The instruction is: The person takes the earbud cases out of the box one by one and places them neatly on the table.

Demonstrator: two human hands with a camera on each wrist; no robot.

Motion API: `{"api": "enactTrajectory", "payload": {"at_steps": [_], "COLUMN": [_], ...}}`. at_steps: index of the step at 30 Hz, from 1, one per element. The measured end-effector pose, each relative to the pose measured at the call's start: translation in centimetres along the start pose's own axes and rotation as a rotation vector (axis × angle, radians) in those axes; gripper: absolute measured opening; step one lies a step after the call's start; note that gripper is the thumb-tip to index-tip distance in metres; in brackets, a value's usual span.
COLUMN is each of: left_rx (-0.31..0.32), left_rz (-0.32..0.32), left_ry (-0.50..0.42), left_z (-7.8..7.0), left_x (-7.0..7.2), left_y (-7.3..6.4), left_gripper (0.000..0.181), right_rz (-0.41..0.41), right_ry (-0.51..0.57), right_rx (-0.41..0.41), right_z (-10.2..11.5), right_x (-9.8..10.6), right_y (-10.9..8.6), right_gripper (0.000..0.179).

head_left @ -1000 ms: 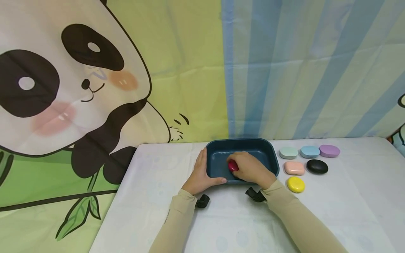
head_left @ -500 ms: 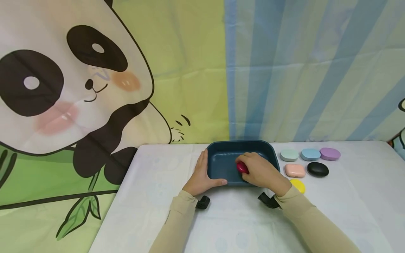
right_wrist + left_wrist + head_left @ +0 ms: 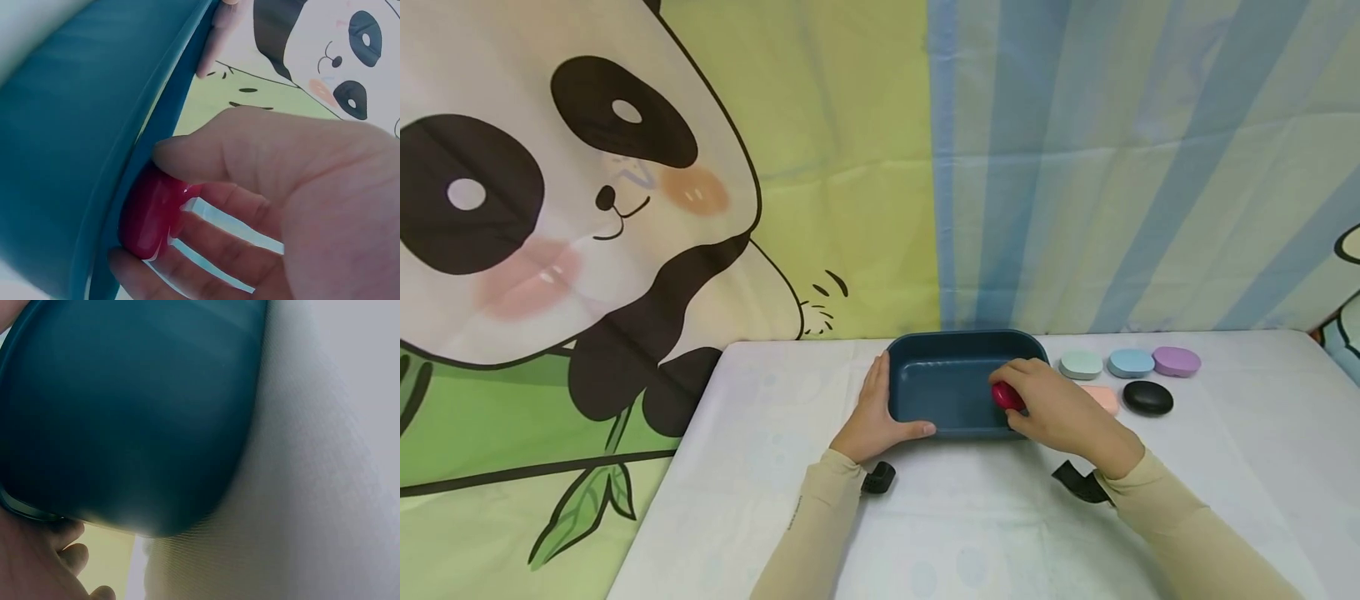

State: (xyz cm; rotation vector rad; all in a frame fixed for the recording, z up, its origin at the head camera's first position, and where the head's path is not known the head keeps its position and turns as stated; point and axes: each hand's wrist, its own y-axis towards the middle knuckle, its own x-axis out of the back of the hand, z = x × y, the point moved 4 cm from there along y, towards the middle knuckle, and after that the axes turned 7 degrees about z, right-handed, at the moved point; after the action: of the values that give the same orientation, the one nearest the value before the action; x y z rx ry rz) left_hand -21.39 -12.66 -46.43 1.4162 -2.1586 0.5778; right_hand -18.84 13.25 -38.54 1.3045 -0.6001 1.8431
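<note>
A dark blue rectangular basin stands at the back of the table. My left hand rests against its front left corner, fingers straight along the left side and thumb by the front rim. Near the basin's right end, my right hand pinches a glossy red soap bar between thumb and fingers. In the right wrist view the thumb lies on one end of the red soap bar, with fingers curled around it. The left wrist view is filled mostly by the basin's outer wall.
Right of the basin lie mint, blue and purple soap bars in a row. In front are a black one and a pink one, partly covered by my right hand. Behind the table hangs a panda-print cloth.
My right hand has moved right inside the basin with the red soap bar. The yellow soap bar is now hidden behind that hand and wrist. My left hand has stayed put.
</note>
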Motion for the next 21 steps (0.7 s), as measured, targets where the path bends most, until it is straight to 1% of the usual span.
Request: {"api": "enactTrajectory", "payload": {"at_steps": [4,10,17,21], "left_rx": [-0.006,-0.013,-0.020,-0.021], "left_rz": [0.000,0.004,-0.001,0.005], "left_ry": [0.000,0.004,0.001,-0.004], "left_z": [0.0,-0.1,-0.2,-0.2], "left_x": [0.0,0.0,0.2,0.1], "left_y": [0.0,-0.1,-0.1,-0.2], "left_gripper": [0.137,0.137,0.135,0.136], "right_rz": [-0.015,-0.048,-0.086,-0.087], "right_ry": [-0.013,-0.066,-0.111,-0.123], "right_rx": [0.022,0.022,0.051,0.036], "right_z": [-0.3,-1.1,-2.1,-2.6], "right_x": [0.6,1.1,1.7,1.9], "right_y": [-1.1,-2.7,-4.1,-5.1], "right_gripper": [0.038,0.041,0.043,0.044]}}
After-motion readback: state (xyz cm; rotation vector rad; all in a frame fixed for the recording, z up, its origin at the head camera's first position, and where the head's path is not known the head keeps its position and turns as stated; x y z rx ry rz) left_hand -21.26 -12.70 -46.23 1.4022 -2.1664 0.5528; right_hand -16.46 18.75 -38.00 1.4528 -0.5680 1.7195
